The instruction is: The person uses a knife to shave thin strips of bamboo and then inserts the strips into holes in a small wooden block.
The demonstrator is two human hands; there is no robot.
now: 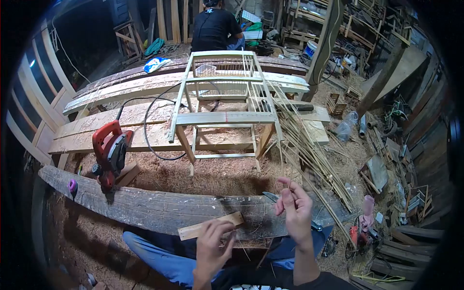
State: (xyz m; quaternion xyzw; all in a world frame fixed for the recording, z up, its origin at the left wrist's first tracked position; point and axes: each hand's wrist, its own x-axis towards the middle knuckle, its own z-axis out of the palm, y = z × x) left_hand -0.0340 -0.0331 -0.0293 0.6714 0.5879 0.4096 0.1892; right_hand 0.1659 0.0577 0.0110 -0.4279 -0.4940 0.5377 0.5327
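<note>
My right hand (296,212) is raised over the front plank (159,210), its fingers closed round a knife (270,196). The blade sticks out to the left and the dark handle end shows by my wrist. Thumb and forefinger are pinched near a thin bamboo strip (282,162), though the contact is hard to make out. My left hand (215,240) hovers in front of a short flat piece of wood (234,219) with small holes. Its fingers are loosely bent and apart, with nothing visible in them. Beyond both hands stands a wooden frame (224,117) with thin upright slats at its far side.
A red electric planer (110,150) with a black cable sits on the left. Long bamboo strips (309,150) lean across the right side. Shavings cover the planks (96,123) and floor. A person (212,29) sits at the back, turned away. A wooden post (325,53) stands right.
</note>
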